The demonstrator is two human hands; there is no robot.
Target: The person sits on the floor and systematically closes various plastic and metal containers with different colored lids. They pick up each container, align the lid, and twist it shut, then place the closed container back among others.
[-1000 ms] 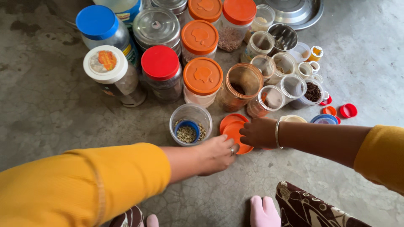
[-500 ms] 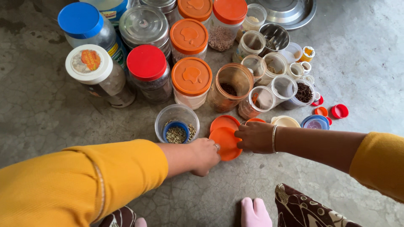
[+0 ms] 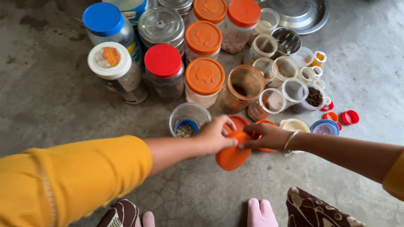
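Both hands meet on one orange lid [image 3: 232, 154], the left hand [image 3: 214, 135] pinching its upper edge and the right hand [image 3: 269, 136] closing its grip on the far side, so it tilts up off the concrete floor [image 3: 42, 109] just in front of the open jar [image 3: 240, 86] it seems sized for. Behind stand four orange-lidded jars [image 3: 205, 80], one red-lidded [image 3: 164, 69] and one blue-lidded [image 3: 105, 23]. Two more orange lids lie flat beneath the hands.

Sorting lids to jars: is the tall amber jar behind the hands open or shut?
Open: the amber jar shows a bare round mouth, no lid.
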